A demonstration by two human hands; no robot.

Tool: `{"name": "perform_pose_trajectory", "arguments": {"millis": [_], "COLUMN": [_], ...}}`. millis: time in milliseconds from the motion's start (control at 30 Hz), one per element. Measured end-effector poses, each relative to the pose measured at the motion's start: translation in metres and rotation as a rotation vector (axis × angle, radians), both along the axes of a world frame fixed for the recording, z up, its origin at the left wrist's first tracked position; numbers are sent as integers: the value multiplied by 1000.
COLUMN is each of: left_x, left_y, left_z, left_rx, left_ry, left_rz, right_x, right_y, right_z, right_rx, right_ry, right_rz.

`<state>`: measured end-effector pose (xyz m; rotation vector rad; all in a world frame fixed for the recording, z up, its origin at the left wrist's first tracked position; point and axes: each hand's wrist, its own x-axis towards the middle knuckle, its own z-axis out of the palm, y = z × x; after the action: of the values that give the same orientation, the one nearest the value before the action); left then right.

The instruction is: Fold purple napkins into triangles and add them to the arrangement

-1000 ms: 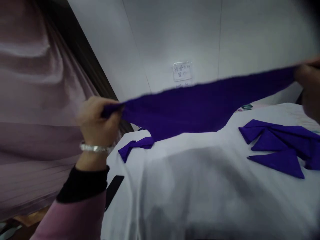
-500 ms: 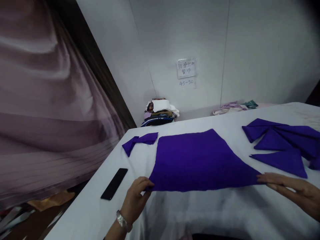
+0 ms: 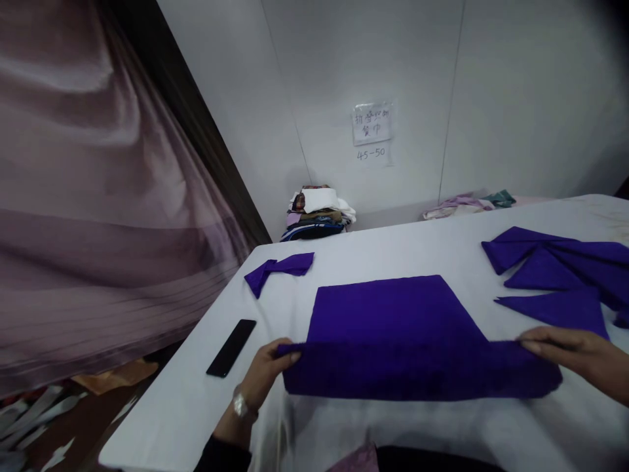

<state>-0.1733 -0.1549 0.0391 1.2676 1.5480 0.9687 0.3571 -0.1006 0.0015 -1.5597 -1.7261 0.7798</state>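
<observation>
A purple cloth napkin (image 3: pixel 383 311) lies partly on the white table, its near part lifted and hanging as a darker band toward me. My left hand (image 3: pixel 268 370), with a silver watch at the wrist, pinches it at the left end. At the right end, my right hand (image 3: pixel 572 354) grips it between thumb and fingers. Between the two hands the cloth is stretched in a nearly straight line. The far edge rests on the tabletop.
On the white table (image 3: pixel 393 252) lie a black phone (image 3: pixel 231 348) and a knotted purple cloth (image 3: pixel 280 269) at left. Folded purple cloths (image 3: pixel 550 272) lie at right. Beyond are a clothes stack (image 3: pixel 317 213) and a wall sign (image 3: pixel 372 123). A pinkish curtain (image 3: pixel 98 229) hangs at left.
The napkin has slid toward me. Its near part now folds down over a raised line between my hands, where before it was spread as one sheet. The view has tilted slightly.
</observation>
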Motion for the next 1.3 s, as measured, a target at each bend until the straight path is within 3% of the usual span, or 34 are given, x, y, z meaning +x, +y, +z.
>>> {"name": "perform_pose_trajectory", "arguments": {"millis": [67,167,300,433,667,833,1300], "left_x": [3,8,12,12,8,6,12], "left_y": [29,79,140,175,187,192,193], "left_z": [-11,-32,-58,-75,-91,-98,-94], "left_rx": [2,-15,-21,-22,-25,-30,-68], "left_ry": [-84,-126,35,206,474,580,773], "left_rz": [67,140,250,302,331,326,321], "right_x": [-15,-35,-52,-60,-58,-48,-53], "right_y": [27,68,121,160,192,207,216], "right_z": [16,22,-1,-30,-65,-85,-94], "right_rx": [-113,-139,-123,-60,-36,-13,47], "right_ry": [41,109,135,65,26,-69,-196], "right_rz": [101,73,-34,-98,-33,-86,-168]}}
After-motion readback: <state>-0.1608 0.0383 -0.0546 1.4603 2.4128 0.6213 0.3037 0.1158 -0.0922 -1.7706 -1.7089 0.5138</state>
